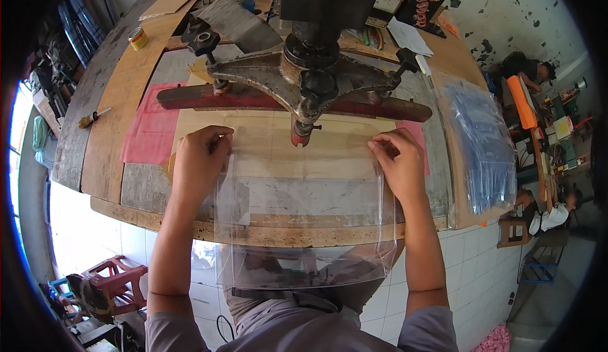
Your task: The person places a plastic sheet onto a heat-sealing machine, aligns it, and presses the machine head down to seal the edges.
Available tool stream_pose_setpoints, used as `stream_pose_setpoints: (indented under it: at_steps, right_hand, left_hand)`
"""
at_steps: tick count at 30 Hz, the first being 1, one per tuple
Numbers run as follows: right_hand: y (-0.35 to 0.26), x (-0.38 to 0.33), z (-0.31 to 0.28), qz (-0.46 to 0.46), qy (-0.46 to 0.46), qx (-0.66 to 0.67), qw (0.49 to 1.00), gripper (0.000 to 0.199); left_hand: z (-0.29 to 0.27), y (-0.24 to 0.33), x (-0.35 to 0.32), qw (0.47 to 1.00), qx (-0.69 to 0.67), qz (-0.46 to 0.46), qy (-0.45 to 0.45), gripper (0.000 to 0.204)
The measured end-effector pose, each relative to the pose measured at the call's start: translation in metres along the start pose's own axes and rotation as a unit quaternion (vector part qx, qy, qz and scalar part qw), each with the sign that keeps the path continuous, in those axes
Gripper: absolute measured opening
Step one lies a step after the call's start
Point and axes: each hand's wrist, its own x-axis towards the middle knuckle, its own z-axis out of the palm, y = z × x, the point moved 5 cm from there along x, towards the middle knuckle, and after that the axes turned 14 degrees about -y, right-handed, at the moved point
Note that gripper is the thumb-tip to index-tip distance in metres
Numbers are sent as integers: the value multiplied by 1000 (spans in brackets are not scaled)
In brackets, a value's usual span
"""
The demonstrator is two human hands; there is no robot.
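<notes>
The clear plastic sheet (304,200) lies over the front edge of the tabletop (69,156), with its far end on the top and its near end hanging by the person's lap. The left hand (199,162) is nearly closed, its thumb and fingertips pinching the sheet's far left corner. The right hand (405,165) pinches the far right corner the same way. Holding both corners probably keeps the sheet flat and straight below the red bar (215,99). A stack of plastic (484,156) rests along the tabletop's right edge, maybe to keep it out of the way.
</notes>
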Motion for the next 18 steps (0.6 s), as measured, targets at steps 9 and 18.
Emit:
stream_pose_setpoints:
  at_steps: [9,18]
  right_hand:
    - [21,-30,-11,68,-87,284,952,25]
    - [-46,-112,-31,-65,30,379,923,13]
  left_hand:
    - [1,18,-31,998,5,48,29,26]
    - [-6,1,-118,971,-184,102,118,31]
